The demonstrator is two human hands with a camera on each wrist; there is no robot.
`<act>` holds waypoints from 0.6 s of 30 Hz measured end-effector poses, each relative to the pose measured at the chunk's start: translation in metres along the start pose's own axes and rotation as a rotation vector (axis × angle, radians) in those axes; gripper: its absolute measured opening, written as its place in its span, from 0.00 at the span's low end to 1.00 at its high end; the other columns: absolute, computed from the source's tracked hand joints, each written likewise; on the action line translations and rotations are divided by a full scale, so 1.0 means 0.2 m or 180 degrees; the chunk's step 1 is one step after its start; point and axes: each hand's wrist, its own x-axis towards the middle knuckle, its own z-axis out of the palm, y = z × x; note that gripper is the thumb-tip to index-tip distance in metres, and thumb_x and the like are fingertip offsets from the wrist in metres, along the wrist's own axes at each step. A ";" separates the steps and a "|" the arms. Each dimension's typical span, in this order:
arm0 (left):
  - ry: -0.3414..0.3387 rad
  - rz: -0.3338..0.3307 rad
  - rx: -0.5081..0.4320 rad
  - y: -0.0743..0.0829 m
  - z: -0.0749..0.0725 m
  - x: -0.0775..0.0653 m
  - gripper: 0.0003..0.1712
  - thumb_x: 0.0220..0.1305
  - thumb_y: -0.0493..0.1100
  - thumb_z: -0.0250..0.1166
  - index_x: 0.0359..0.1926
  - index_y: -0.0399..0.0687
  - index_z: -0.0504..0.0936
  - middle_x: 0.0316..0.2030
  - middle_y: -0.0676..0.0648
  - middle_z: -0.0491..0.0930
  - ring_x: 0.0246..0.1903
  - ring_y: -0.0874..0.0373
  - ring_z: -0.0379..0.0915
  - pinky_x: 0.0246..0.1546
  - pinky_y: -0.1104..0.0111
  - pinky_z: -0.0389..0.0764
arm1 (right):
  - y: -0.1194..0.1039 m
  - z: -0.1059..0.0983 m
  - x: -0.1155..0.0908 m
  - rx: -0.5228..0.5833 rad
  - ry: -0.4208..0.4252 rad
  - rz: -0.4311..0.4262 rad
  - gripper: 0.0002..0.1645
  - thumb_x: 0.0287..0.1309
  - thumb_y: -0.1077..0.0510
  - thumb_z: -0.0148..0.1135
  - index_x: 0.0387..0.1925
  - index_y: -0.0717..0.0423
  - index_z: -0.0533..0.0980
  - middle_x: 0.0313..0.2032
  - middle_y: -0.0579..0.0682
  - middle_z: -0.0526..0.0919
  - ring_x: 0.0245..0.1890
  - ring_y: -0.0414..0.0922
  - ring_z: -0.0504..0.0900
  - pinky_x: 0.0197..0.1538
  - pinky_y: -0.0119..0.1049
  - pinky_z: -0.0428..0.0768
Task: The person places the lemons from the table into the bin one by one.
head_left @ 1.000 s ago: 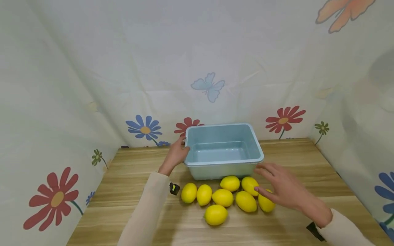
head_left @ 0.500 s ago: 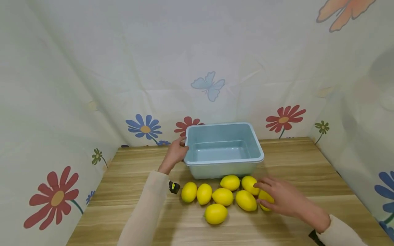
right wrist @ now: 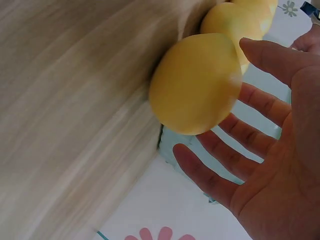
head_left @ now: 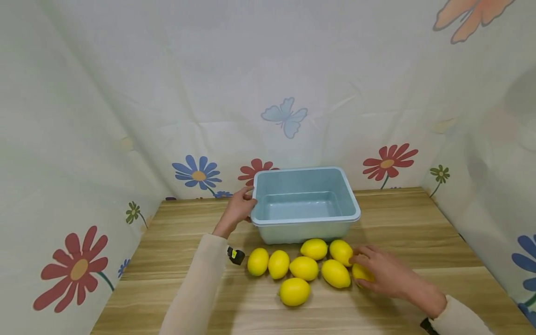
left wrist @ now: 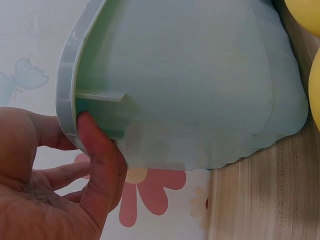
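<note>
A light blue plastic basin (head_left: 305,228) stands on the table near the back wall. My left hand (head_left: 238,207) grips its left rim; in the left wrist view the digits (left wrist: 97,165) pinch the rim from both sides. At the right end of a group of lemons, my right hand (head_left: 387,274) reaches around the rightmost lemon (right wrist: 195,85). Its fingers are spread and nearly straight behind the lemon, and the thumb tip is right at its edge. That lemon lies on the table. Beside it are another lemon (head_left: 336,273) and one nearer the basin (head_left: 341,252).
More lemons lie in front of the basin, including a front one (head_left: 295,291) and a left one (head_left: 257,262). The wooden table (head_left: 167,260) meets a flower-printed cloth wall (head_left: 209,116) at the back and sides. A black device (head_left: 236,256) sits at the left wrist.
My right hand has come down from beside the basin's front right corner to the rightmost lemon, its fingers now around it. The left hand stays at the basin's rim.
</note>
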 end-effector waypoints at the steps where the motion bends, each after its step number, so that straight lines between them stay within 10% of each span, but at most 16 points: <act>1: 0.0001 0.0002 -0.0002 0.00 0.00 0.00 0.31 0.62 0.43 0.57 0.67 0.55 0.62 0.48 0.40 0.74 0.42 0.37 0.77 0.22 0.63 0.83 | 0.00 0.01 0.00 -0.0002 0.0009 -0.0008 0.23 0.46 0.42 0.68 0.46 0.41 0.78 0.51 0.47 0.77 0.49 0.49 0.77 0.46 0.50 0.80; 18: 0.0071 0.0020 0.0023 0.00 0.00 -0.03 0.30 0.62 0.43 0.57 0.66 0.55 0.64 0.47 0.41 0.76 0.33 0.50 0.79 0.22 0.63 0.83 | 0.01 0.09 -0.02 0.0153 -0.0188 -0.0037 0.25 0.44 0.44 0.69 0.47 0.39 0.76 0.54 0.48 0.75 0.54 0.53 0.74 0.50 0.54 0.77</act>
